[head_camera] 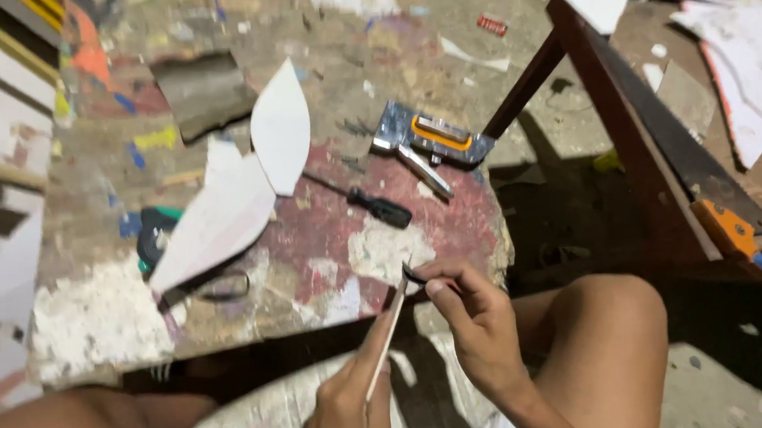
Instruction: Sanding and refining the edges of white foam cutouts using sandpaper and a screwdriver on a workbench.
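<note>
At the bottom centre of the frame the left hand (344, 410) is closed around the lower end of a thin, pale flat strip (387, 339), seen edge-on and tilted up toward the right. The right hand (476, 323) meets the strip's upper end, thumb and forefinger pinched together on a small dark tool (414, 275) that touches the strip's tip.

Both hands hover over the near edge of a paint-stained red and white worktop (329, 235). Further up lie a black-handled screwdriver (379, 207), a grey metal staple gun with an orange grip (434, 140), and two white leaf-shaped cut-out sheets (246, 174). At the right edge a handsaw with an orange and blue handle (705, 185) rests on a dark wooden frame (622, 111).
</note>
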